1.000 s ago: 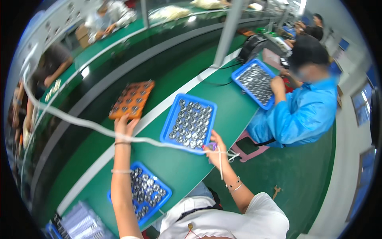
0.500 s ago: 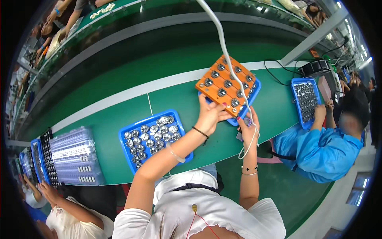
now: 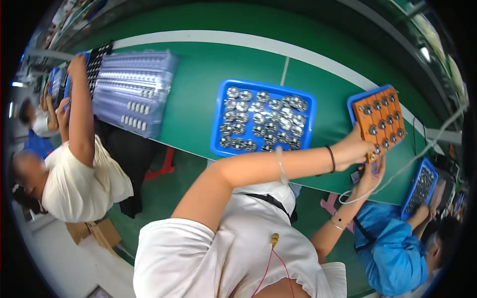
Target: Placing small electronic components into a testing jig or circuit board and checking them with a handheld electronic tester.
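Observation:
My left hand (image 3: 354, 149) grips the near edge of an orange block tray (image 3: 381, 119), which has rows of round metal parts set in it. The tray is tilted and held over a blue plastic tray (image 3: 352, 102), largely hidden beneath it. My right hand (image 3: 370, 178) is at the orange tray's lower corner with its fingers curled. A small dark purplish piece (image 3: 355, 176) shows beside that hand; whether it is held is unclear. A white cord (image 3: 402, 171) runs past my right wrist. Left of my hands, a blue tray (image 3: 217, 124) holds several shiny round metal parts (image 3: 258, 119).
Clear plastic trays (image 3: 131, 92) with small white pieces lie at the left of the green table (image 3: 194, 84). A person in white (image 3: 82, 179) sits left, reaching over the table. A person in blue (image 3: 385, 248) works at right by another blue tray (image 3: 420, 188).
The view has turned right, so the table's contents sit differently in the picture. My hands still hold the orange tray, with the left hand at its edge. The person at left has reached farther forward.

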### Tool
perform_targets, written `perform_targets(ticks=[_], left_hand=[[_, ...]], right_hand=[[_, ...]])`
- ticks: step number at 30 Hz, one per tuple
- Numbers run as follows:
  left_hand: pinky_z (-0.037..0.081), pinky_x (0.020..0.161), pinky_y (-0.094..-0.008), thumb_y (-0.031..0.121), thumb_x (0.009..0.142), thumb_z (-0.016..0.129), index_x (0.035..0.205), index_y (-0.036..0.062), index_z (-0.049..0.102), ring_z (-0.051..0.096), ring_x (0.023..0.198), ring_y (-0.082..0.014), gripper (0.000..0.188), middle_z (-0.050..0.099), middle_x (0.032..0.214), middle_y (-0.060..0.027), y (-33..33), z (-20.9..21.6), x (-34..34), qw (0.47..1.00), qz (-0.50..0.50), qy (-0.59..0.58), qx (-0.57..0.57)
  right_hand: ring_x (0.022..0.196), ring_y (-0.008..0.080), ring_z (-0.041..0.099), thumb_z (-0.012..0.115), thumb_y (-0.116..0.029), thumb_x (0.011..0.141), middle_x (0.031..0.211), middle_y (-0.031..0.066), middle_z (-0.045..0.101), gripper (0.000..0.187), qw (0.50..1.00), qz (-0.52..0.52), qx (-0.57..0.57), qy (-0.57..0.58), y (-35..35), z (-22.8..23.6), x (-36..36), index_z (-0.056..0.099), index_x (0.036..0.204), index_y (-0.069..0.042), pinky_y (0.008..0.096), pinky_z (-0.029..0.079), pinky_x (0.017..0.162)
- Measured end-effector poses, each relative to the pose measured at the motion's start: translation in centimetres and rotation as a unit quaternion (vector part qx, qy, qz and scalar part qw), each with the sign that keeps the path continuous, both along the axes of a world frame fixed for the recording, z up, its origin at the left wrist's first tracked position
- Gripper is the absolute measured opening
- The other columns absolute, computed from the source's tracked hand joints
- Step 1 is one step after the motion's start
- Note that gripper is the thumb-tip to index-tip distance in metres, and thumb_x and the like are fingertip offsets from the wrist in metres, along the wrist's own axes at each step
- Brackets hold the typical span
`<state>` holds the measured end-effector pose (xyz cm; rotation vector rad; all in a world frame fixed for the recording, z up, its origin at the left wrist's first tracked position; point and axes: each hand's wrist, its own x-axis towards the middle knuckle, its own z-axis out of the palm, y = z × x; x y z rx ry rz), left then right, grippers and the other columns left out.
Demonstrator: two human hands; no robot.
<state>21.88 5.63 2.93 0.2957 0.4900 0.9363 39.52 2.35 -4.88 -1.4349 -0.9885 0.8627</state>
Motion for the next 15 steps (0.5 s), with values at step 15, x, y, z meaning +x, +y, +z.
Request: perform_targets(ticks=[15], left_hand=[[0.045, 0.081, -0.0293, 0.004, 0.079, 0.064, 0.100, 0.0035, 0.060, 0.058, 0.090, -0.0175, 0.021, 0.061, 0.095, -0.0050, -12.7, 1.3, -15.8, 0.872, 0.098, 0.360, 0.318]], right_hand=[[0.097, 0.0238, 0.045, 0.058, -0.008, 0.064, 0.103, 0.0137, 0.045, 0.066, 0.885, 0.234, -0.091, 0.391, -6.2, 7.8, -11.0, 0.036, 0.126, 0.003, 0.0347, 0.041, 0.082]])
